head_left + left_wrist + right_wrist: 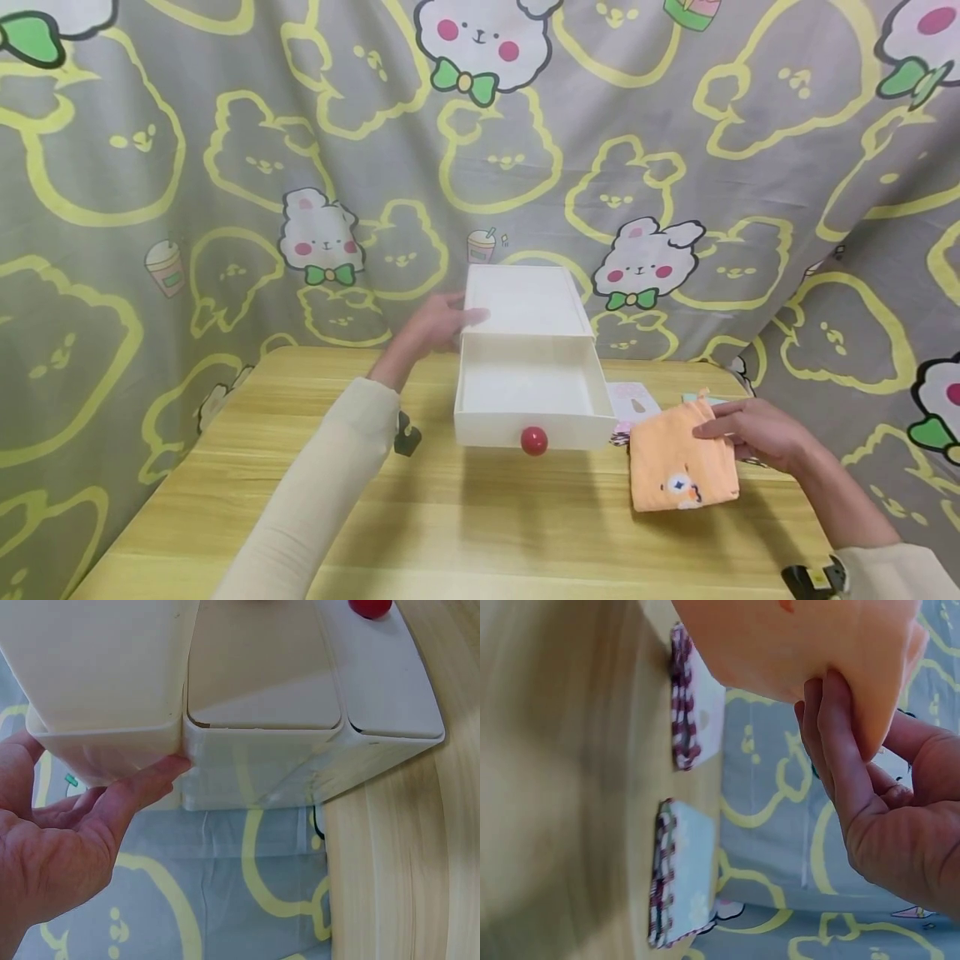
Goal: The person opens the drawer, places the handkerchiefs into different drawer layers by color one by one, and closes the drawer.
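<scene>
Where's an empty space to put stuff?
Bare yellowish wooden table shows left of the cream left sleeve and in front of the open white plastic drawer. It's crowded right of the drawer: flat pink and pale-blue pads, square orange cloth, right hand.

And it's two hands we count, one left hand [442, 323] and one right hand [761, 433], out of two cream sleeves [315, 492]! One table [187, 508], and on its far side one white drawer unit [525, 300], with three drawers: one open drawer [491, 429], two shut drawers [262, 682]. Red knobs [534, 442], two plain to see! Over on the right, here's one orange cloth [678, 458], just the one, and near it two pads with checked edges: one pinkish pad [706, 712], one pale blue pad [690, 870]. One patterned curtain [405, 167] behind, far side!
</scene>
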Motion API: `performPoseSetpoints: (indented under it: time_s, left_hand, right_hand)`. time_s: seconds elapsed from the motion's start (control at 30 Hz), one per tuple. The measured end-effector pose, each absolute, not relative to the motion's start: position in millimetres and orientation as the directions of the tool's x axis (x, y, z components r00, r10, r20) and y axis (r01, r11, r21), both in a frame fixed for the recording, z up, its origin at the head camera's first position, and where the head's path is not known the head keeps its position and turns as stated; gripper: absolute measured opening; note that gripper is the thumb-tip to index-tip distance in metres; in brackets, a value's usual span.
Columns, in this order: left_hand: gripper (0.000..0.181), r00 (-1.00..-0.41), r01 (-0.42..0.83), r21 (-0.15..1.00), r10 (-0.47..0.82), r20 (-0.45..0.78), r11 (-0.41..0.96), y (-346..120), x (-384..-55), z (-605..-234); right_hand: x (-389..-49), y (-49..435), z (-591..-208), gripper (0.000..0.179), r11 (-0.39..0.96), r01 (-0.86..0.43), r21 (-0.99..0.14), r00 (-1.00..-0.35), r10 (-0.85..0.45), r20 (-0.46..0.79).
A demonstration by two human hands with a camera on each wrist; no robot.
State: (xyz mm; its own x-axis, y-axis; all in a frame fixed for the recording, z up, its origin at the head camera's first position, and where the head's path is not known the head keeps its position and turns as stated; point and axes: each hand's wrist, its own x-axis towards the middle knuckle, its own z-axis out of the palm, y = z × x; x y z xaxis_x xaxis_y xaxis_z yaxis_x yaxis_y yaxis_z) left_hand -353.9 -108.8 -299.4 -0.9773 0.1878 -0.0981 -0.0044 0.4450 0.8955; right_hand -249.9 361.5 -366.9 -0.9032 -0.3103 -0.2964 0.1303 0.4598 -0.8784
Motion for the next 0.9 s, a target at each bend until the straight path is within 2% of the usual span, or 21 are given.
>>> performPoseSetpoints:
  time_s: [0.1, 0.33, 0.53, 0.6, 0.7, 0.77, 0.83, 0.9]
  left_hand:
    - [0.079, -0.977, 0.002, 0.894, 0.19, -0.093, 0.447, -109, -354, -299]
    - [0.08, -0.977, -0.002, 0.895, 0.19, -0.096, 0.446, -109, -354, -299]
    - [0.081, -0.976, -0.003, 0.899, 0.193, -0.097, 0.439, -109, -352, -298]
    - [0.081, -0.976, 0.001, 0.9, 0.196, -0.094, 0.437, -109, -352, -298]
    - [0.08, -0.974, 0.005, 0.902, 0.205, -0.093, 0.433, -109, -352, -299]
    - [0.079, -0.974, 0.006, 0.901, 0.207, -0.093, 0.434, -109, -353, -300]
    - [0.078, -0.973, 0.007, 0.904, 0.211, -0.093, 0.428, -109, -354, -301]
    - [0.078, -0.973, 0.007, 0.906, 0.214, -0.092, 0.423, -110, -355, -302]
  right_hand:
    - [-252, 358, -360, 0.055, 0.465, 0.097, -0.88, -0.903, -0.331, -0.274]
    - [-257, 349, -340, 0.06, 0.479, 0.068, -0.875, -0.913, -0.324, -0.248]
    - [-259, 343, -319, 0.068, 0.548, 0.043, -0.836, -0.929, -0.286, -0.235]
    - [-259, 340, -312, 0.063, 0.564, 0.037, -0.825, -0.939, -0.262, -0.222]
    - [-259, 336, -302, 0.04, 0.564, 0.034, -0.825, -0.948, -0.244, -0.206]
    - [-259, 333, -296, 0.035, 0.563, 0.03, -0.826, -0.95, -0.241, -0.199]
    - [-259, 330, -290, 0.041, 0.572, 0.027, -0.82, -0.953, -0.232, -0.193]
    - [-259, 327, -284, 0.054, 0.585, 0.027, -0.811, -0.959, -0.214, -0.186]
